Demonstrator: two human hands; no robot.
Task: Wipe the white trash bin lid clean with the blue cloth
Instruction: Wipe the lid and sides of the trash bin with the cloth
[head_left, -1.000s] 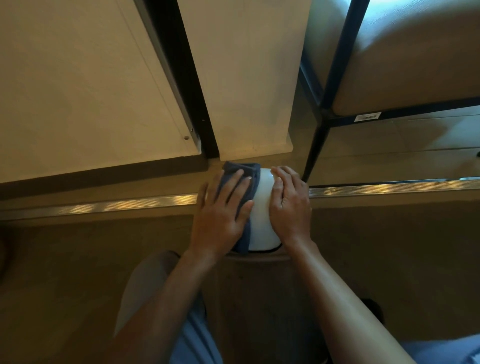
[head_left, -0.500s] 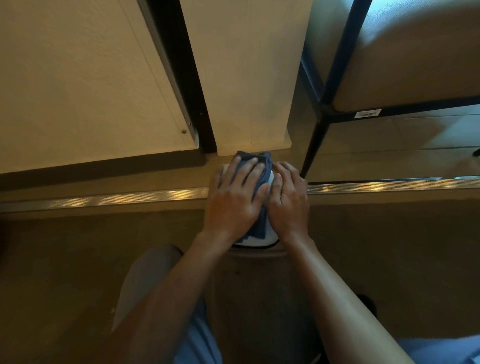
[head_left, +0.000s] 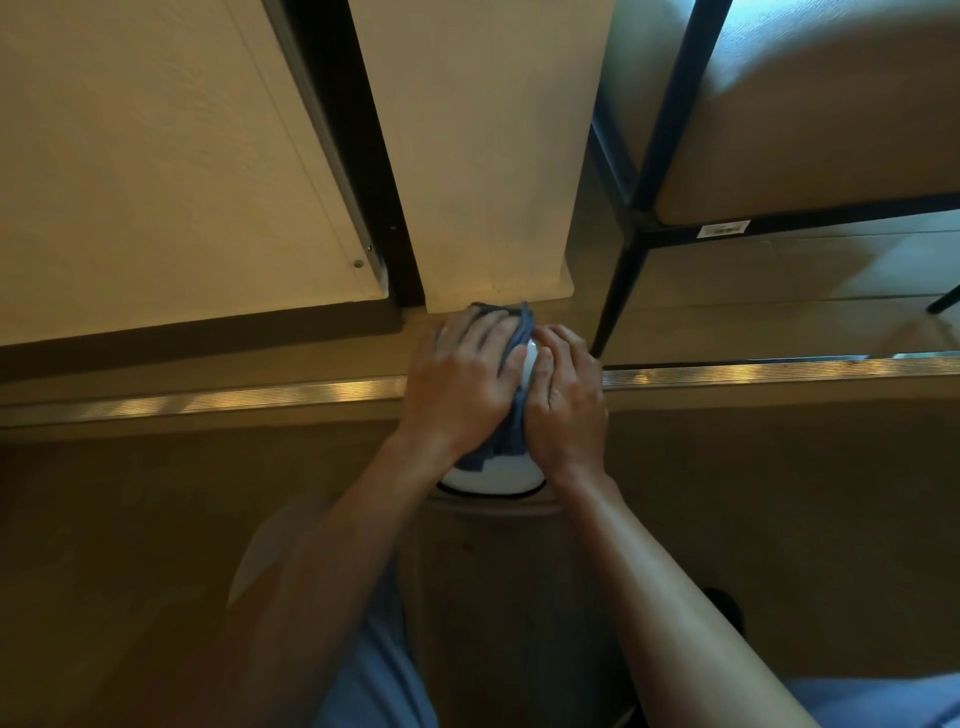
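Where the two hands meet, white trash bin lid (head_left: 498, 475) mostly covered, only its near rim and a thin strip between the fingers showing. Sits on top of a tan bin body (head_left: 498, 571) on the floor (head_left: 130, 519), right at the near side of a metal threshold strip (head_left: 208, 400) that runs across the floor from left to right. Blue cloth (head_left: 511, 434) bunched over the lid, spilling out beyond the fingertips at the far end and bulging again toward the wrists. Left hand (head_left: 462, 384) flat on the cloth, fingers spread and pressing down, not closed around it. Right hand (head_left: 569, 400) just beside it, palm down, fingers laid over the right side of the lid, touching the cloth along its inner edge; open rather than gripping. Both bare forearms reaching in from the bottom of the view, light blue shorts (head_left: 384, 675) beneath them. Beyond the strip, a pale wall panel (head_left: 493, 156) directly behind the lid, a black vertical gap (head_left: 363, 156) to its left. To the right, a dark metal frame (head_left: 623, 260) carrying a beige cushion (head_left: 831, 130), its leg coming down near the right hand.
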